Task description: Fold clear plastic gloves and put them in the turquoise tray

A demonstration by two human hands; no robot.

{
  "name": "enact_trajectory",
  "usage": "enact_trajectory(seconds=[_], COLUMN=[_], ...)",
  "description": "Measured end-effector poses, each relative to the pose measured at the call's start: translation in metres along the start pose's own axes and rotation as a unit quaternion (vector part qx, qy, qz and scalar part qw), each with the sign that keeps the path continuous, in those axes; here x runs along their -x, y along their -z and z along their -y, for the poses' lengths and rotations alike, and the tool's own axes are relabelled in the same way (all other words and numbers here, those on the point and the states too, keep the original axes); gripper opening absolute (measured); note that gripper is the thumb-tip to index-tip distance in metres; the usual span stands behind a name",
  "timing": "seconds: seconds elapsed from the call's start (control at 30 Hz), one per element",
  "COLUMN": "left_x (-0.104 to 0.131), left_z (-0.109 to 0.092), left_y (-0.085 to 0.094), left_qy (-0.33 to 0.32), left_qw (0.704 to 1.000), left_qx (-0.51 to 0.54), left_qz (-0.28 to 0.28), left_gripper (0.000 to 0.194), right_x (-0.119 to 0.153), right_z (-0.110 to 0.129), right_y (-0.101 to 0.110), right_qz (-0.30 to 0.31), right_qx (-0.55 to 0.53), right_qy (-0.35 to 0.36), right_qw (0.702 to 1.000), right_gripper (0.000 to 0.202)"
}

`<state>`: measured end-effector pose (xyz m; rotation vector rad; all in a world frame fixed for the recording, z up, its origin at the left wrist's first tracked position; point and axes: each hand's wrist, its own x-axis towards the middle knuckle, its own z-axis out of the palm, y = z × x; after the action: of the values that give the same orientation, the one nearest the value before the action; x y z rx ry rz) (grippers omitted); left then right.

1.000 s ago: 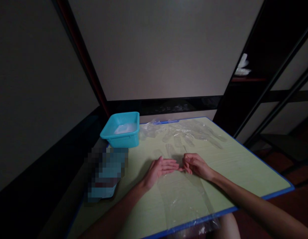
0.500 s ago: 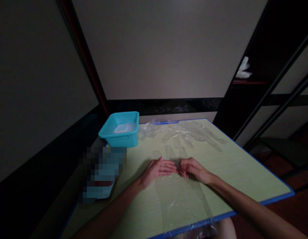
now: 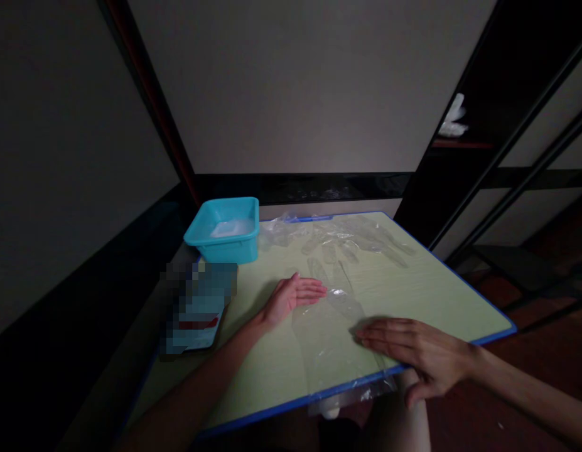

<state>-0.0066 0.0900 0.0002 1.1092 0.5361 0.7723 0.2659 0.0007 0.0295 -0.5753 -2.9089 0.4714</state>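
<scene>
Clear plastic glove [image 3: 335, 342] lies flat on table [image 3: 436, 307], cuff [image 3: 354, 394] overhanging the front edge. Left hand [image 3: 291, 298] and right hand [image 3: 420, 351] both fingers extended, gripping nothing. Risk: thin film could crease or slide off if a palm drags the cuff

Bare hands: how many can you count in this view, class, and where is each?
2. The left hand has its fingers over the clear disposable glove; the right hand is near the front edge of the table. No other hands show.
</scene>
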Motion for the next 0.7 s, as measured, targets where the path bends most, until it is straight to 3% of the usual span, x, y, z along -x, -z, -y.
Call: enact_trajectory(seconds=[0.07, 0.27, 0.7], left_x=[-0.001, -0.001, -0.001], left_z=[0.000, 0.000, 0.001], left_y=[0.000, -0.003, 0.002], left_qy=[0.008, 0.028, 0.031], left_qw=[1.000, 0.999, 0.999], left_qx=[-0.006, -0.035, -0.034], left_qz=[0.004, 0.003, 0.003], left_gripper=[0.057, 0.058, 0.051], right_x=[0.006, 0.001, -0.011], right_z=[0.007, 0.007, 0.006], right_y=[-0.006, -0.027, -0.033], right_qz=[0.025, 0.005, -0.004], right_qx=[0.018, 0.066, 0.096], right_qy=[-0.003, -0.029, -0.013], right_qw=[1.000, 0.997, 0.995], right_gripper=[0.075, 0.067, 0.062])
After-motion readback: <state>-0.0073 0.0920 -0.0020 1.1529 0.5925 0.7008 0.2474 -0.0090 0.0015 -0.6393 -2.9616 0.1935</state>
